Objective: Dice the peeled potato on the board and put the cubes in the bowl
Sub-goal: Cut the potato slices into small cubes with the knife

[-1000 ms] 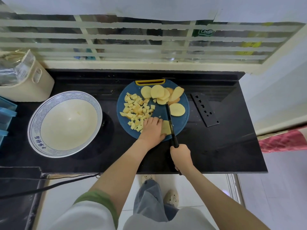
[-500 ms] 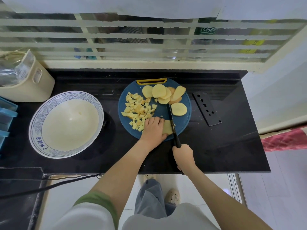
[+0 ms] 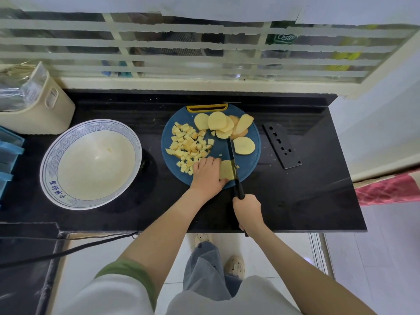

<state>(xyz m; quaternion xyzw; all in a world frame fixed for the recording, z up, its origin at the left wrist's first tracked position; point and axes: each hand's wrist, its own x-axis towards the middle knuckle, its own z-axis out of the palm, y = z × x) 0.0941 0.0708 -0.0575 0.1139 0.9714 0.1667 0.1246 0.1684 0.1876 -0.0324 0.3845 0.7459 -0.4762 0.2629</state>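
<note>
Nearest the camera, the right hand [image 3: 247,211] is clenched around the black handle of a thin black-bladed kitchen knife [image 3: 236,178] at the front edge of the glossy black stone counter [image 3: 306,201]. The blade runs away from the hand across the right edge of a flat pale-yellow slab of peeled potato [image 3: 227,170]. Just left of the blade, the left hand [image 3: 208,173] holds that slab down with curled fingers, covering its left part. Slab and blade sit on the near part of a round dark-blue plastic cutting board [image 3: 248,171].

Beyond the left hand, a loose heap of small yellow potato cubes [image 3: 188,144] lies on the board's left half. Right of the blade tip lies a single oval potato slice [image 3: 244,145], and overlapping oval potato slices [image 3: 223,125] lie at the far edge by the board's yellow handle slot.

Left of the board, apart from it, stands a wide white ceramic bowl with a blue patterned rim [image 3: 52,155]. A black perforated metal strip [image 3: 281,145] lies to the board's right.
</note>
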